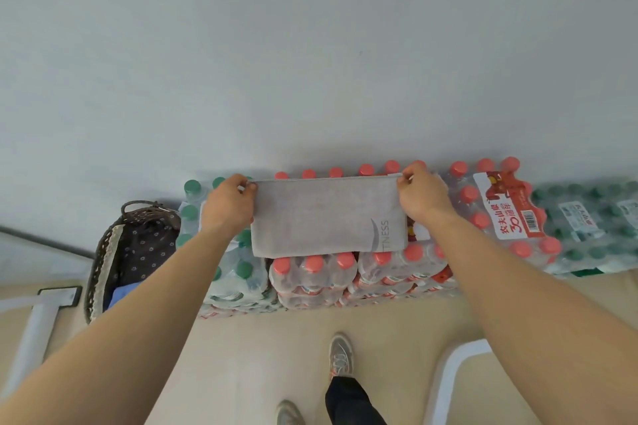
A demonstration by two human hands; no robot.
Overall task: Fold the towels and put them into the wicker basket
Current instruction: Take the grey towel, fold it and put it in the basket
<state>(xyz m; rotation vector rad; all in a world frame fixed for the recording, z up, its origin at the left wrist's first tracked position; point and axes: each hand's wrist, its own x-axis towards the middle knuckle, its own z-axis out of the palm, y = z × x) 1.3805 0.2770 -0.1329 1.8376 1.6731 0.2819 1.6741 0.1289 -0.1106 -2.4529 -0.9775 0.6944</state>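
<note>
A grey towel [321,217] with pale lettering near its right end lies folded into a long strip on top of shrink-wrapped packs of bottles. My left hand [229,205] pinches its far left corner and my right hand [419,195] pinches its far right corner, both at the far edge. The dark wicker basket [100,259] with a flower-print lining stands on the floor to the left of the packs, and a blue cloth [119,295] lies in it.
Packs of red-capped bottles [314,272] and green-capped bottles [587,217] line the grey wall. White frame parts [448,376] stand at the lower right and lower left. My shoes [340,355] are on the beige floor.
</note>
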